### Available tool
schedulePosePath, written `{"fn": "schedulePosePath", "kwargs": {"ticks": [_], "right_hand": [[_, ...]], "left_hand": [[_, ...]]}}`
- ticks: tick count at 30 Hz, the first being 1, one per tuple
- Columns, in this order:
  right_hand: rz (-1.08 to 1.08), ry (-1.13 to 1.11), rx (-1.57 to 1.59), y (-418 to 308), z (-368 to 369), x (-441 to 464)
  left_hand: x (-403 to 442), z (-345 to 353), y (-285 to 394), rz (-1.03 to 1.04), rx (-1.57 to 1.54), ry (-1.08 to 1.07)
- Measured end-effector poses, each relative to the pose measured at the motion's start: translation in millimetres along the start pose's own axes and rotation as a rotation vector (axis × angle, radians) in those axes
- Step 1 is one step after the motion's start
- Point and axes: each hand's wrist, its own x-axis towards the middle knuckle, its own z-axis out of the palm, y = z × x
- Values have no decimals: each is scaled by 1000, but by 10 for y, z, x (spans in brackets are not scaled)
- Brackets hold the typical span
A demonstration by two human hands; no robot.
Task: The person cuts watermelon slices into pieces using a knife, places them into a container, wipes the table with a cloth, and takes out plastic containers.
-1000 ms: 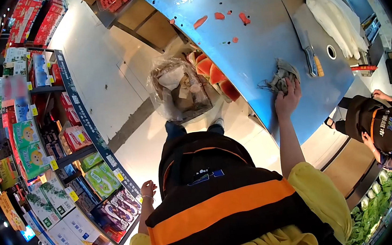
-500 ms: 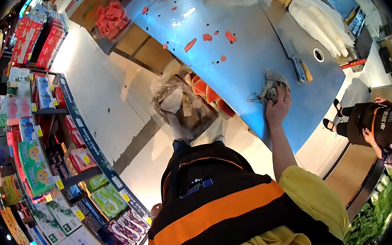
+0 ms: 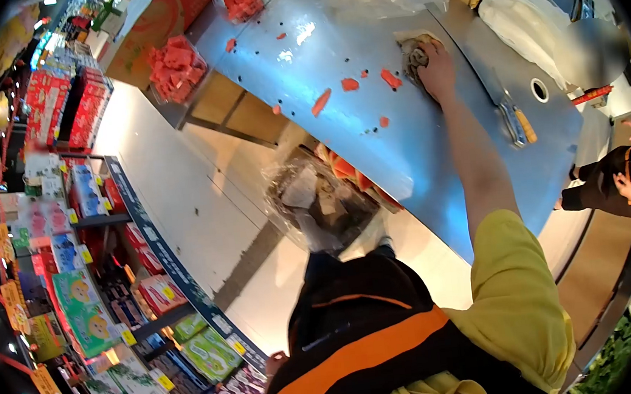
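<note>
My right hand (image 3: 437,71) is closed over a crumpled grey cloth (image 3: 413,55) and presses it on the blue-grey metal table (image 3: 450,176). Just left of the cloth lie bits of red watermelon flesh (image 3: 391,78) and small dark seeds. Nearer the table's right corner rest a knife (image 3: 511,123) with a dark blue handle and a tool with a wooden handle (image 3: 526,125); what that tool is, I cannot make out. Only a small part of my left hand (image 3: 276,362) shows, low beside my black and orange apron, its fingers mostly hidden.
Trays of red watermelon chunks (image 3: 175,67) stand at the far left, by a cardboard box (image 3: 155,30). A plastic-lined bin (image 3: 319,196) sits on the floor near my feet. Stocked shelves (image 3: 146,251) line the left. Another person (image 3: 610,180) stands at right.
My right hand has slid the cloth away from me, farther up the table toward the watermelon bits, and my arm is more outstretched. The view has shifted a little.
</note>
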Motion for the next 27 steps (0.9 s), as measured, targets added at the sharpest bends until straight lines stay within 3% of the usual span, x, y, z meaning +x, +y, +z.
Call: {"fn": "schedulePosePath", "kwargs": {"ticks": [2,4,8,9,10,11,12,14,18,20,24,26,27], "right_hand": [[-35,40,49,-168,62,113],[-188,-149,172,-278,89,125],[-251,-281,261,-427,187,-177],[-257,-297,260,-549,160,-321],[-265,-312,263,-722,113,-518],[-270,-347,288,-887,56,-675],[-273,-383,315,-1051,6,-851],[-199,-382,361,-1403,-12,-1250],[-127,-507,401,-2029,-45,-1833],[116,-566,657,-2407,29,-2153],[341,-451,841,-2639,35,-2329],[474,-282,735,-2603,-294,-2102],[469,-214,781,-2392,-385,-1981]], "left_hand": [[147,-164,112,54,-16,72],[386,-388,255,61,122,44],[590,-466,239,47,341,-61],[718,-524,317,-73,173,-49],[809,-539,532,-191,4,-17],[796,-536,953,-211,48,12],[596,-384,1870,-233,91,41],[1116,-597,1657,-188,-111,-18],[1741,-794,2004,-173,-123,-75],[1972,-877,2232,-154,-104,-83],[2369,-1054,2758,-119,-74,-20],[2697,-1101,2931,-9,-55,-96],[2872,-1063,3042,150,-7,-48]]}}
